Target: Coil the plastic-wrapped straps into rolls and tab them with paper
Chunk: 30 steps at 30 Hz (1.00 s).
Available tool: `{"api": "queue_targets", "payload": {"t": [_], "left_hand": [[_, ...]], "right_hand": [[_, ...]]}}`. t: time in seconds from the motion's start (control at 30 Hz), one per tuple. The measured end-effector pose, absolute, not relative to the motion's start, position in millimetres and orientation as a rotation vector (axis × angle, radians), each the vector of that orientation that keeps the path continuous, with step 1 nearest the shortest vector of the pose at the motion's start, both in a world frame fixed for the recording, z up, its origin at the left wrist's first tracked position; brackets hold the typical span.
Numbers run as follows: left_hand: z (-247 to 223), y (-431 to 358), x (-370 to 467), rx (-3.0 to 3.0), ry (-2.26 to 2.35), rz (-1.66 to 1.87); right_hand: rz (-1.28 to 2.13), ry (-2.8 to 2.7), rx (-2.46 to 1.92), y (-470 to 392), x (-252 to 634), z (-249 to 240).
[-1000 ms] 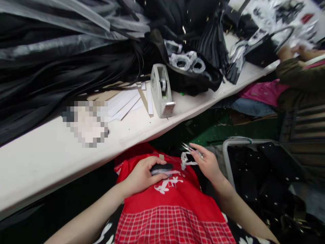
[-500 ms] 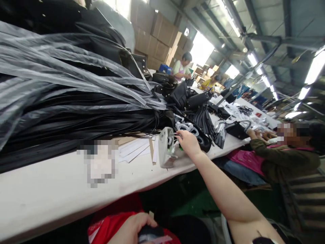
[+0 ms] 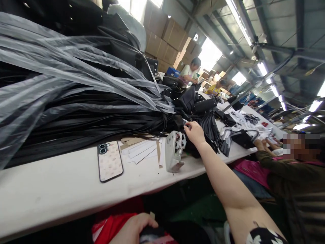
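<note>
My right hand (image 3: pixel 195 133) is stretched out over the table, fingers pinched together at the edge of a dark pile. A small dark bit shows at the fingertips, too small to name. Just left of it stands a light grey plastic holder (image 3: pixel 172 152) with an open side and some white and reddish parts inside. Low in the view, my left hand (image 3: pixel 135 227) is curled at my lap over a dark item, beside red fabric (image 3: pixel 111 222). Its lower fingers are out of sight, so what it grips is unclear.
Long black straps (image 3: pixel 83 127) in clear plastic cover the table's left. A phone (image 3: pixel 110 162) and paper strips (image 3: pixel 142 149) lie on the white table (image 3: pixel 63 189). Black bags (image 3: pixel 186 100) are heaped behind. A co-worker's arm (image 3: pixel 270 157) is at right.
My right hand has moved from the grey holder, where it held a thin dark tool-like thing, to the pile just behind it. The view has shifted slightly; my left hand stays put.
</note>
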<state>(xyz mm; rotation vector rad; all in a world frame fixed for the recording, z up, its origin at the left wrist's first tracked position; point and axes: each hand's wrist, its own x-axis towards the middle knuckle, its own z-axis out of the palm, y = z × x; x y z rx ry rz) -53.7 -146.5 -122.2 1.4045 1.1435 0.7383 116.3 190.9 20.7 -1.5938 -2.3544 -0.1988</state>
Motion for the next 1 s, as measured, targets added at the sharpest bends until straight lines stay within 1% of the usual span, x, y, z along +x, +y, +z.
{"api": "queue_targets", "payload": {"t": [0.13, 0.2, 0.3, 0.4, 0.53, 0.67, 0.83, 1.0], "left_hand": [[-120.7, -143.2, -51.1, 1.387, 1.141, 0.681], [-119.5, -141.7, -49.7, 1.389, 1.119, 0.69], [-120.3, -140.3, -45.9, 1.376, 1.094, 0.702], [-120.8, -141.3, -40.0, 1.368, 1.089, 0.674], [-114.3, -144.2, -32.1, 1.402, 1.091, 0.64], [-102.8, -147.8, -29.3, 1.392, 1.177, 0.601], [-98.8, -151.0, -32.5, 1.353, 1.258, 0.603], [-105.0, -150.6, -35.6, 1.381, 1.247, 0.644]], "right_hand": [[-0.243, -2.216, -1.297, 152.5, 139.1, 26.0], [-0.212, -2.196, -1.231, 125.3, 150.6, 21.4], [-0.078, -2.243, -1.221, 87.5, 161.0, 9.3], [0.105, -2.381, -1.314, 72.4, 158.4, -3.7], [0.267, -2.525, -1.577, 102.9, 144.9, -15.8], [0.301, -2.471, -1.766, 156.1, 140.9, -20.9], [0.279, -2.424, -1.741, 200.5, 139.0, -27.5], [0.364, -2.406, -1.646, 208.8, 128.6, -28.5]]}}
